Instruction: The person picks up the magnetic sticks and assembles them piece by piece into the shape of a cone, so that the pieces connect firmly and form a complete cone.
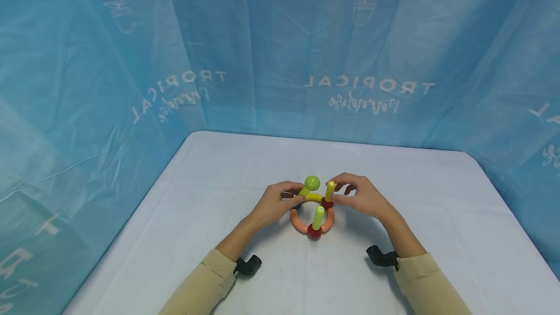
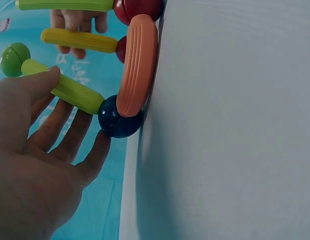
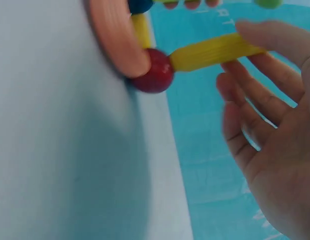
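A ring of curved bars and balls lies on the table, with rods standing up from its balls. At its left, my left hand (image 1: 276,204) pinches a lime-green rod (image 2: 77,94) between thumb and fingers. That rod rises from a dark blue ball (image 2: 119,120) and carries a green ball (image 1: 312,183) on top. On the other side, my right hand (image 1: 359,194) pinches the upper end of a yellow rod (image 3: 210,54), set in a red ball (image 3: 156,75). Nearest me, another lime rod (image 1: 318,218) stands in a second red ball (image 1: 314,233), touched by neither hand.
Orange curved bars (image 1: 297,222) and a yellow curved bar (image 1: 312,197) link the ring's balls. White cloth covers the table (image 1: 245,159). Blue printed curtains (image 1: 280,52) hang behind and at the sides. A black wrist mount (image 1: 248,266) sits at each sleeve cuff.
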`<state>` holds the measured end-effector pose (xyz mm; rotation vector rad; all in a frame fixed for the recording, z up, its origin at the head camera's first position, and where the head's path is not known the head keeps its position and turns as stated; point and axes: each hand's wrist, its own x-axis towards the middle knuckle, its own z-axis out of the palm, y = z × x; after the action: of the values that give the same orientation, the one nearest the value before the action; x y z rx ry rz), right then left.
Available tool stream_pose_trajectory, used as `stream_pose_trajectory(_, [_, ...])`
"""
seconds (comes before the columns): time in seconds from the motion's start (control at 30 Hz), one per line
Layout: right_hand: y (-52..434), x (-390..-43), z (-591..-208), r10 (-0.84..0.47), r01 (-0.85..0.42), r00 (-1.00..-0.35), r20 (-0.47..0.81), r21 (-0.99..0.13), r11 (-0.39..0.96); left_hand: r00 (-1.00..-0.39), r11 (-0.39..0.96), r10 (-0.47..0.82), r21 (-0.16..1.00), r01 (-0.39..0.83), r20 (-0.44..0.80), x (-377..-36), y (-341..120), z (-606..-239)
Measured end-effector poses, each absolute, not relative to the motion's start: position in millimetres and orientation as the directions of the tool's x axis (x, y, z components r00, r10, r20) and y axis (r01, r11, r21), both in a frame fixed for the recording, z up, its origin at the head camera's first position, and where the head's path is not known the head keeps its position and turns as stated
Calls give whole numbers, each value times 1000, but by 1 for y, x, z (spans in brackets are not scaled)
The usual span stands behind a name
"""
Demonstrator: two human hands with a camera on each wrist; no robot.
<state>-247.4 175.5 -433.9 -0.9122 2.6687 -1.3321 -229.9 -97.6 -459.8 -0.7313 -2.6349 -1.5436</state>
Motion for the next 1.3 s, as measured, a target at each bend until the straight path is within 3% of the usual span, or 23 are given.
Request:
stream_pose_trajectory(1.07, [157, -246, -438, -543, -549, -802, 248, -665, 507, -855, 365, 433, 812, 455, 285, -232, -99, -462])
stream_pose_trajectory(1.3, [158, -240, -431, -516, -525, -825, 230, -650, 550, -855, 358, 432, 815, 456, 288, -231, -99, -464])
